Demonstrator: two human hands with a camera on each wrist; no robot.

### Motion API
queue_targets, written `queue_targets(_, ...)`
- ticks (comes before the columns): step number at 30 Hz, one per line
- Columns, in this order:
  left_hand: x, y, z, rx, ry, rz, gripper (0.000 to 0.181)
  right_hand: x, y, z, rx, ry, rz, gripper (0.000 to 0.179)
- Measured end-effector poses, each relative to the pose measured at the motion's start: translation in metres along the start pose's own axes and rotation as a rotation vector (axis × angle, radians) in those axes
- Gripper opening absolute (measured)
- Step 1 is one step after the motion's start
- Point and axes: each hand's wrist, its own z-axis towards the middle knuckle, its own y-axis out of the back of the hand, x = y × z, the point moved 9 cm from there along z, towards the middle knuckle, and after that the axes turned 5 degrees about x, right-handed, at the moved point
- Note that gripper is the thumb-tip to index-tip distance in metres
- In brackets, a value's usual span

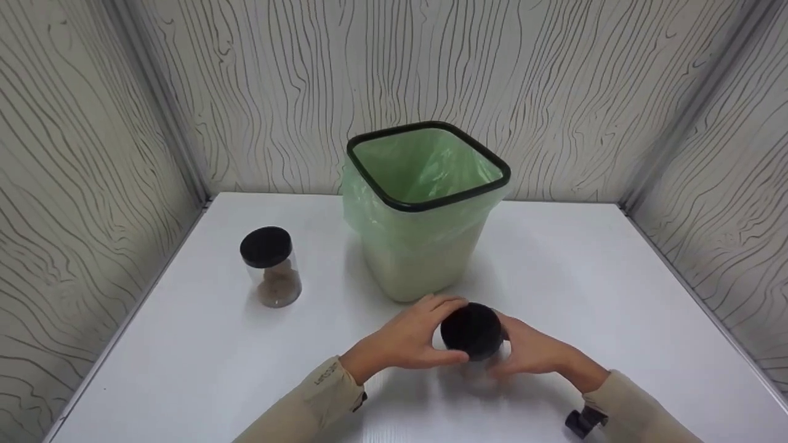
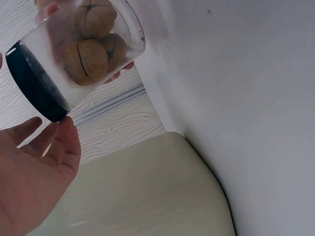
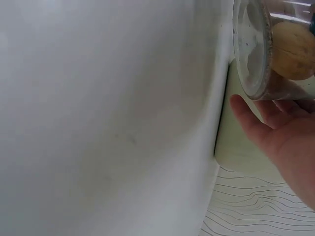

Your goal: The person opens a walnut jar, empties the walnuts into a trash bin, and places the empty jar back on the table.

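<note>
A clear jar (image 3: 253, 54) with several walnuts (image 2: 86, 61) inside is held in front of the bin, tilted in the wrist views. Its black lid (image 1: 471, 332) lies between the fingertips and thumb of my left hand (image 1: 415, 335), which grips it from the left. My right hand (image 1: 532, 347) holds the clear body from the right, fingers curved around it. In the right wrist view, the jar's base faces the camera and sits above the white table (image 3: 123, 123). The walnuts are hard to see from the head view.
A bin (image 1: 418, 264) with a green liner (image 1: 425, 160) and black rim stands at the middle back. Left of it stands a second jar (image 1: 280, 286) with a black lid and brown contents. Wood-patterned panels (image 1: 277, 80) enclose the table on three sides.
</note>
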Motion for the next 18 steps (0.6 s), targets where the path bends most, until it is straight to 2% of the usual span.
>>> queue_targets(9, -0.005, 0.005, 0.002, -0.024, -0.04, 0.002, 0.08, 0.008, 0.003, 0.003, 0.005, -0.076, 0.014, 0.081)
queue_targets(14, -0.008, 0.006, 0.002, -0.02, -0.058, -0.027, 0.082, 0.015, 0.002, 0.005, 0.026, -0.047, 0.038, 0.078)
queue_targets(18, -0.007, 0.008, 0.001, -0.025, -0.033, -0.06, 0.085, 0.021, 0.0, 0.006, 0.041, -0.011, 0.077, 0.077)
